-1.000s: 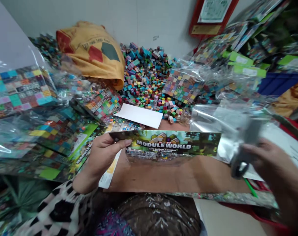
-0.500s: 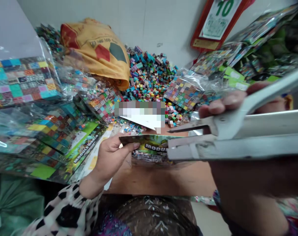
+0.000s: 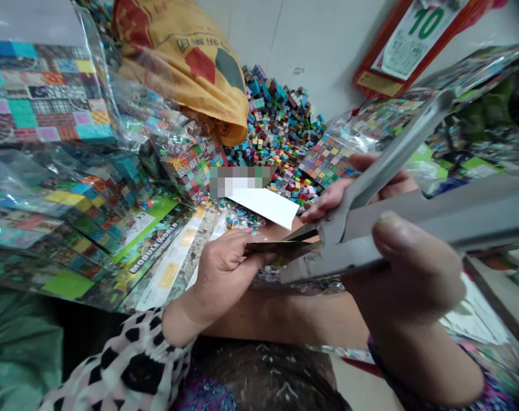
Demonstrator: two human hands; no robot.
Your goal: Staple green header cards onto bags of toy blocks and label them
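Note:
A printed card (image 3: pixel 280 247), seen nearly edge-on, is pinched between the thumb and fingers of my left hand (image 3: pixel 225 279). Below the card hangs a clear packet (image 3: pixel 323 285) with small multicoloured contents. My right hand (image 3: pixel 417 268) is wrapped round a large grey metal stapler (image 3: pixel 370 228), thumb on the near side and fingers on the far side. The stapler's jaws lie around the right end of the card; whether they press on it I cannot tell.
Bagged blocks (image 3: pixel 49 97) and a green-edged card (image 3: pixel 152 245) lie at left. A yellow bag (image 3: pixel 199 63) stands before a heap of cubes (image 3: pixel 280 125). White paper (image 3: pixel 268 205) rests behind my hands. A red-framed calendar (image 3: pixel 413 40) hangs on the wall.
The stapler has tilted, and its jaws have moved onto the card's right end. The card has turned from face-on to nearly edge-on. The whole view has shifted.

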